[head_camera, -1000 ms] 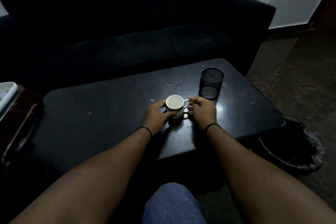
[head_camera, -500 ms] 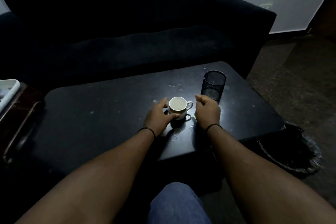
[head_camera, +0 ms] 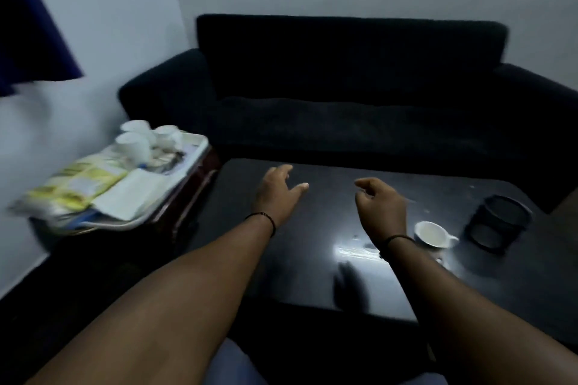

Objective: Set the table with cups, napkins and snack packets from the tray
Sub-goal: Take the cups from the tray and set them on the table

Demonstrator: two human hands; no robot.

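A: Any writing readable?
B: No; the yellow snack packets and napkins on the tray are blurred.
A: Hands?
B: Left hand spread wide, right hand loosely curled, both empty; cup near the worktop right edge

Both hands are off the small white ceramic cup, which they cradled a second ago. The left hand now hovers with fingers spread and relaxed over the left part of the dark glossy bench, reaching toward its left edge. The right hand, fingers loosely curled and holding nothing, hangs over the middle of the bench, well left of the cup. The view has swung left, so the white plastic tray beside the bench's left edge now shows fully, blurred, carrying white cups, yellow snack packets and white paper napkins.
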